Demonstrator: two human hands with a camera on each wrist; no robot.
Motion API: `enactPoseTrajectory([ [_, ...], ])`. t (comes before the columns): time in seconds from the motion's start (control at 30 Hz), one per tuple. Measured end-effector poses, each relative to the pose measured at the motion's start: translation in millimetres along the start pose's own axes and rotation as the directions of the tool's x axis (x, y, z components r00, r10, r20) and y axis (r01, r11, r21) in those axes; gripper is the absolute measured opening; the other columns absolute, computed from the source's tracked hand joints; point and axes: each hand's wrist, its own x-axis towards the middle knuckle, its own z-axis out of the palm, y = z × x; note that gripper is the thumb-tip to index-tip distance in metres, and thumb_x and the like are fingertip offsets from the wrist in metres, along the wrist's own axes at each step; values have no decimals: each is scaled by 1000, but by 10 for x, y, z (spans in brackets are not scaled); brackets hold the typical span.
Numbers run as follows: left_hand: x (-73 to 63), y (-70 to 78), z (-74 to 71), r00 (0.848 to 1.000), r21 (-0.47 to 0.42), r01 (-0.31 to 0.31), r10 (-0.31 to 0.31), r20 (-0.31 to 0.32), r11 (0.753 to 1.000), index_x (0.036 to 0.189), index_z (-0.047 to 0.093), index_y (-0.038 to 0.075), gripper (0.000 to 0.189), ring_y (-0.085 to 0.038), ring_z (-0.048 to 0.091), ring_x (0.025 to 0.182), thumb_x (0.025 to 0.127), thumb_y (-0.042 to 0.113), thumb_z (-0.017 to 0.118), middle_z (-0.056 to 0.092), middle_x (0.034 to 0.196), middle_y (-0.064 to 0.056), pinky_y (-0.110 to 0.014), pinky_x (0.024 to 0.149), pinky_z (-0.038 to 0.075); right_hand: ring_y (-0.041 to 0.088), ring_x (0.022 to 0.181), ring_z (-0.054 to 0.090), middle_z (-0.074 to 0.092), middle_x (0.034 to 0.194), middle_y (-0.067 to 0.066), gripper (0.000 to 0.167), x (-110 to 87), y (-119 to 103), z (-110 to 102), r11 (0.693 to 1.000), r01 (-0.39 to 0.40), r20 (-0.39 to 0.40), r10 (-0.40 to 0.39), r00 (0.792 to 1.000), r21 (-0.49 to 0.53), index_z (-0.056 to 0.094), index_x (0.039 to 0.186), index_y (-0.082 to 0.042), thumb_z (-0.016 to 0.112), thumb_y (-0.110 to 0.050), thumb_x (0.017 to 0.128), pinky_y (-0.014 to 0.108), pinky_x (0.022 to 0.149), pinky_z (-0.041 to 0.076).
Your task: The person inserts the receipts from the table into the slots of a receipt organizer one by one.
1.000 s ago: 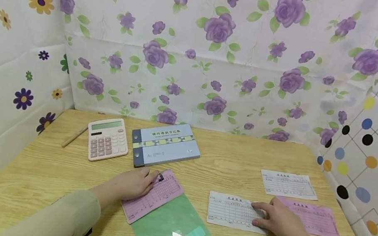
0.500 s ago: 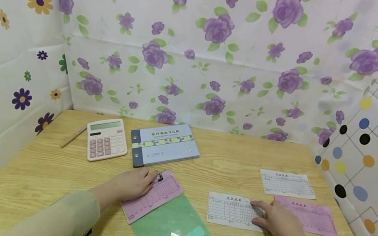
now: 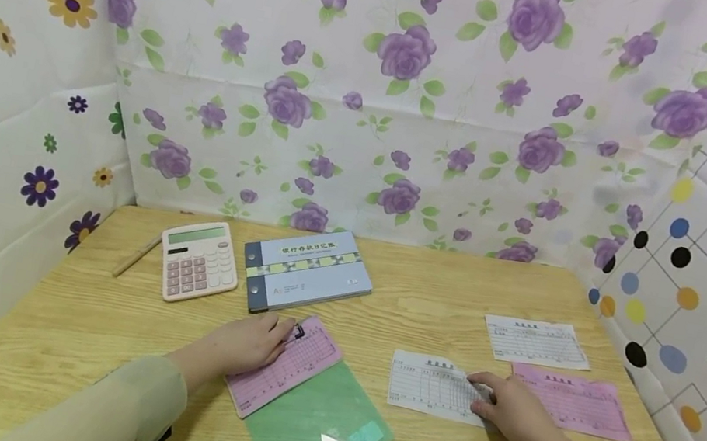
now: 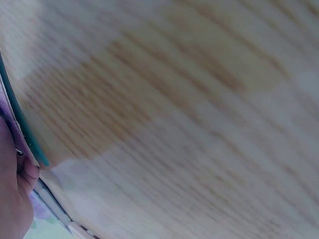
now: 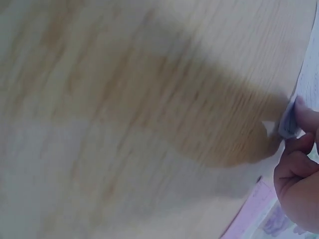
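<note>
In the head view, my left hand [image 3: 246, 347] lies over the upper left edge of a pink printed form [image 3: 292, 367]. Beside its fingertips a small black clip [image 3: 299, 332] sits at the form's top edge. Under the form, a green translucent plastic folder [image 3: 318, 419] slants toward the front. The left wrist view has that hand [image 4: 14, 184] at its edge, fingers curled at the form's corner. My right hand [image 3: 514, 413] pinches the right end of a white printed form [image 3: 434, 386] between thumb and fingers. The paper bends up at the fingertips [image 5: 300, 107] in the right wrist view.
To the right lie another white form [image 3: 537, 344] and a loose pink form [image 3: 577, 404], partly behind my right hand. A blue account book [image 3: 309, 272], a pink-and-white calculator [image 3: 199, 262] and a pen [image 3: 137, 255] lie toward the back left. Patterned cloth [image 3: 368, 136] walls the table.
My right hand now pinches the white form, which has shifted slightly toward the back, its right end bending up. My left hand stays on the pink form.
</note>
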Motion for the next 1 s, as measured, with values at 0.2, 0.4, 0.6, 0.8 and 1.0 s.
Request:
enactPoseTrajectory([
  [0.2,9,9,7,1000,-3,-7,7,-5,1000,139,40,5,48,-14,47,77,99,30,43,46,93,-4,-35,67,47,16,67,47,54,81,3,39,-9,-13,32,991,-91,-39,95,995,98,59,124,-11,66,-22,88,33,58,39],
  [0.4,8,12,-2,1000,2,-10,10,-15,1000,139,41,5,47,-14,45,74,99,30,44,45,90,-3,-34,65,45,16,64,48,56,83,1,39,-22,-40,-8,984,-136,-46,142,989,118,59,125,-15,64,-29,89,32,55,38],
  [0.6,-3,11,-11,1000,6,-18,18,-22,1000,139,42,4,48,-14,46,76,99,29,44,46,91,-4,-35,67,46,15,62,46,52,75,-1,39,-11,-26,50,989,-95,-61,102,993,110,61,122,-14,67,-29,86,31,54,37],
  [0.8,1,9,-3,1000,7,-6,6,-12,1000,140,41,5,49,-13,45,76,99,31,43,45,92,-2,-34,68,46,14,62,44,50,73,-1,41,-35,-37,68,991,-62,-66,70,995,118,63,118,-10,71,-30,83,30,56,35],
  [1.0,1,4,-1,1000,2,3,-3,-10,1000,140,41,5,49,-13,44,74,99,32,43,45,91,-2,-33,66,45,16,66,46,53,76,0,49,-68,2,7,992,-92,-48,96,994,81,61,122,-11,69,-39,83,32,56,38],
])
